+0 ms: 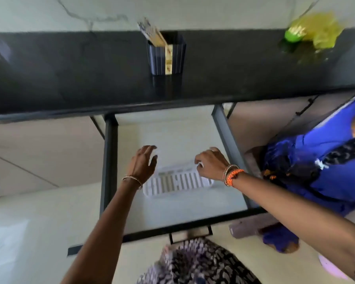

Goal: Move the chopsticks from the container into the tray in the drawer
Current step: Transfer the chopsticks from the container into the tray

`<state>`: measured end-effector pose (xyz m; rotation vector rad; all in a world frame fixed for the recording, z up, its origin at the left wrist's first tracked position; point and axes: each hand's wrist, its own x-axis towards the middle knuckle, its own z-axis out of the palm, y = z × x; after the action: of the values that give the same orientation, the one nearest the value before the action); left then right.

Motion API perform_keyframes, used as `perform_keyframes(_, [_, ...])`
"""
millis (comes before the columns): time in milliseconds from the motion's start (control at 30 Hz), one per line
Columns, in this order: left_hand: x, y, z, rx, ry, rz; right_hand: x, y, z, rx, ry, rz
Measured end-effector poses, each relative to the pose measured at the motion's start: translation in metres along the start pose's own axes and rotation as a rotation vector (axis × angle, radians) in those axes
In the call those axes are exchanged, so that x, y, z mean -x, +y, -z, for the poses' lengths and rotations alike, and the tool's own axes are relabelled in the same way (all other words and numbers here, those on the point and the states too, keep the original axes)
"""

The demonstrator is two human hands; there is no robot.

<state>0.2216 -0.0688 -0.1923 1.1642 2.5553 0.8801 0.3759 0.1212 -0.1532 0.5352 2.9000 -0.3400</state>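
Note:
A dark ribbed container [166,56] stands on the black countertop [70,78], with several chopsticks [154,35] leaning out of it to the left. Below, a drawer [109,160] with a black frame is pulled out. A white slatted tray [178,184] lies on the drawer floor. My left hand [145,162] hovers over the tray's left end, fingers spread and holding nothing. My right hand [210,163] is at the tray's far right corner with fingers curled; whether it touches the tray is unclear. The image is blurred.
A yellow-green plastic bag [314,30] lies at the right back of the countertop. Another person in blue clothing [326,160] crouches to the right of the drawer. My patterned clothing [197,263] fills the bottom middle. The drawer handle [191,234] faces me.

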Motion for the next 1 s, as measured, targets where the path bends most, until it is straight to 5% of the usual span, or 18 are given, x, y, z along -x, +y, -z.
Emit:
perform_keyframes(567, [-0.292,0.052,0.128,0.028,0.335,-0.048,-0.310,-0.001,0.229,-0.592,0.647,0.077])
perform_keyframes(833, [-0.361,0.033,0.117,-0.212,0.155,-0.093,-0.422,0.004,0.217,-0.496,0.425,-0.158])
perform_keyframes(1000, [-0.361,0.029,0.118,-0.158,0.251,-0.151,-0.438,0.005,0.214,-0.463,0.126,-0.153])
